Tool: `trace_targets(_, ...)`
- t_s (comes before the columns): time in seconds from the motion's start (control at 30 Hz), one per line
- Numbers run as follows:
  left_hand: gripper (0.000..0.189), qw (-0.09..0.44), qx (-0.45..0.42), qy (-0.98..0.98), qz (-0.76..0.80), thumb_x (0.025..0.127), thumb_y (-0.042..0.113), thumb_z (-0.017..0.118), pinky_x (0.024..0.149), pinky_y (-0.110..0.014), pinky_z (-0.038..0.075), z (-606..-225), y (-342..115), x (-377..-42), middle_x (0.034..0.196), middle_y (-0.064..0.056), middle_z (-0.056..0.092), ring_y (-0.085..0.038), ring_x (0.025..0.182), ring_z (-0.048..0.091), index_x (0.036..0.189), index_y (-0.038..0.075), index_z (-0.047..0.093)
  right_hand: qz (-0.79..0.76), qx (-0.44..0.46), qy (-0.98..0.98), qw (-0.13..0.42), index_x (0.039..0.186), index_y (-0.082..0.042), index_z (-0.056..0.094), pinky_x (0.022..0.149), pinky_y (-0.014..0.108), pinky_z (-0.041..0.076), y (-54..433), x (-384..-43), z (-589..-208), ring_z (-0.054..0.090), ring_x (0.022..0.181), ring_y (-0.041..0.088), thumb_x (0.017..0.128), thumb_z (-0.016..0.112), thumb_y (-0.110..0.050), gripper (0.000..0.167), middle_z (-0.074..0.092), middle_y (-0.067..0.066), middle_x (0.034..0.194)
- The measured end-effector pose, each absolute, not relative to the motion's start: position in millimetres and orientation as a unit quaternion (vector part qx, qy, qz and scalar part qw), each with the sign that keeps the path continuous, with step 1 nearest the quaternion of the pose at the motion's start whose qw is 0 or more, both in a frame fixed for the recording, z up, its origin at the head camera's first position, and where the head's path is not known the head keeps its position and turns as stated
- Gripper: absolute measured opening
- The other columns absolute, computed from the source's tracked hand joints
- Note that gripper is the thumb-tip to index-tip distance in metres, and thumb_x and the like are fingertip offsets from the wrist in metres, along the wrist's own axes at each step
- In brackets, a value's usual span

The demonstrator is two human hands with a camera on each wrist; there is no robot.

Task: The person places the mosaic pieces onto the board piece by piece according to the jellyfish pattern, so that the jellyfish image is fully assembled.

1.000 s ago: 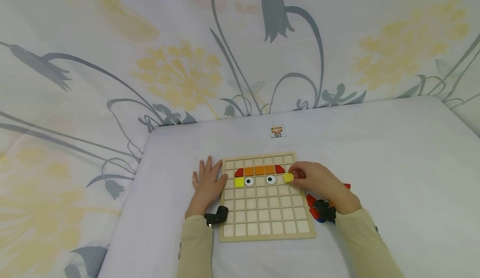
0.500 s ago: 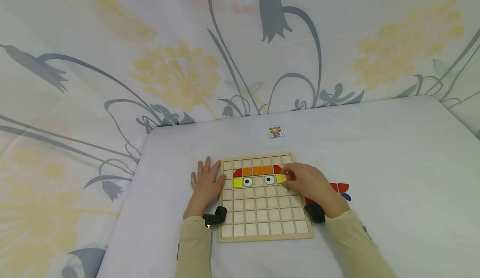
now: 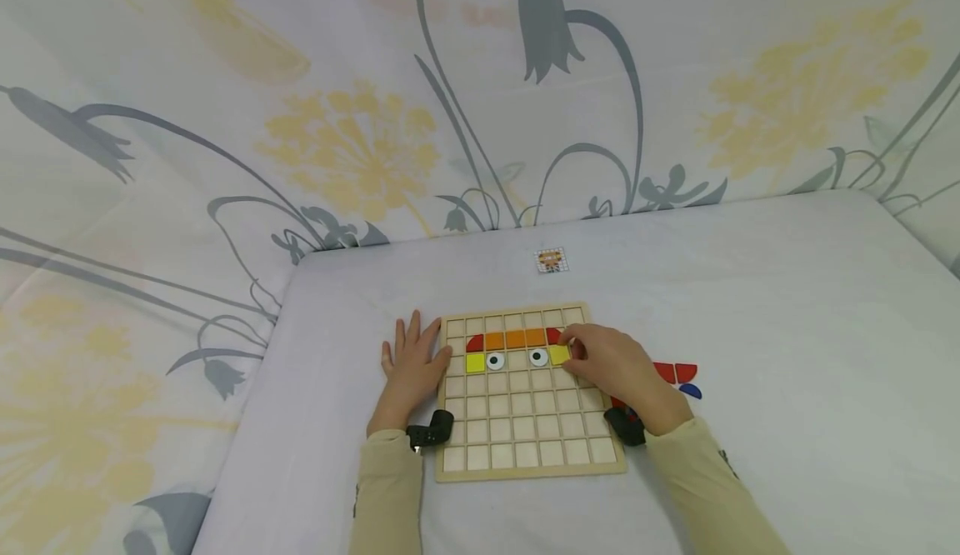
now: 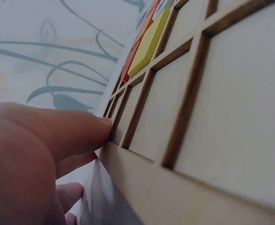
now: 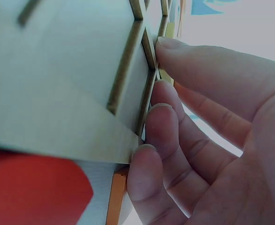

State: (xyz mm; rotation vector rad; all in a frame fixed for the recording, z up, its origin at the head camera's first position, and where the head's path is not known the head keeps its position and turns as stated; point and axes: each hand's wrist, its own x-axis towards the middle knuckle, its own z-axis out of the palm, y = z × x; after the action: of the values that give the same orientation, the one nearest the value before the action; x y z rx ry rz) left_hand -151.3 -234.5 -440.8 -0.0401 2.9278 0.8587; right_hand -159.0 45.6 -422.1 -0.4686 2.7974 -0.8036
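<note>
A wooden grid board (image 3: 532, 477) lies on the white surface. My left hand (image 3: 411, 376) rests at its left edge, fingers spread; in the left wrist view the thumb (image 4: 76, 131) touches the frame. With thumb and fingertips my right hand (image 3: 618, 367) pinches a yellow square tile (image 3: 558, 355) at a cell right of an eye tile (image 3: 538, 357). Fingers partly hide that tile (image 5: 170, 30) in the right wrist view. Another yellow square (image 3: 476, 362) and eye tile (image 3: 495, 361) sit left in that row. Above run orange squares (image 3: 514, 339) between red rounded tiles (image 3: 475, 343).
Loose red pieces (image 3: 686, 372) and a blue piece (image 3: 690, 391) lie right of the board, partly behind my right wrist. A small gridded picture card (image 3: 552, 260) lies beyond the board. A flower-patterned cloth (image 3: 487, 88) rises at the back.
My right hand has moved left with the yellow tile, from the board's right edge to the cell beside the eye tile. My left hand stays at the board's edge.
</note>
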Motion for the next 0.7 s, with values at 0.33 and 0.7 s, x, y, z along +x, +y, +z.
trace_targets(0.33,0.052,0.044,-0.014,0.958,0.285,0.091,0.033,0.046,0.099,-0.054,-0.009,-439,-234,-152,0.149,-0.012,0.006,-0.031,0.134,-0.009,0.139,0.015,0.034,-0.28,-0.155,0.942,0.101,0.1,-0.013,0.06,0.054,0.027,0.036,46,-159,-421,0.044,0.062,0.014,0.078,0.069,-0.022,0.026,0.049,-0.003,0.07)
trace_targets(0.7,0.053,0.04,-0.013,0.958,0.283,0.09,0.032,0.047,0.098,-0.055,-0.008,-439,-234,-151,0.149,-0.012,0.007,-0.032,0.134,-0.008,0.138,0.014,0.035,-0.33,-0.164,0.924,0.103,0.106,-0.015,0.061,0.065,0.029,0.041,60,-162,-418,0.048,0.071,0.015,0.086,0.059,-0.029,0.024,0.055,-0.004,0.079)
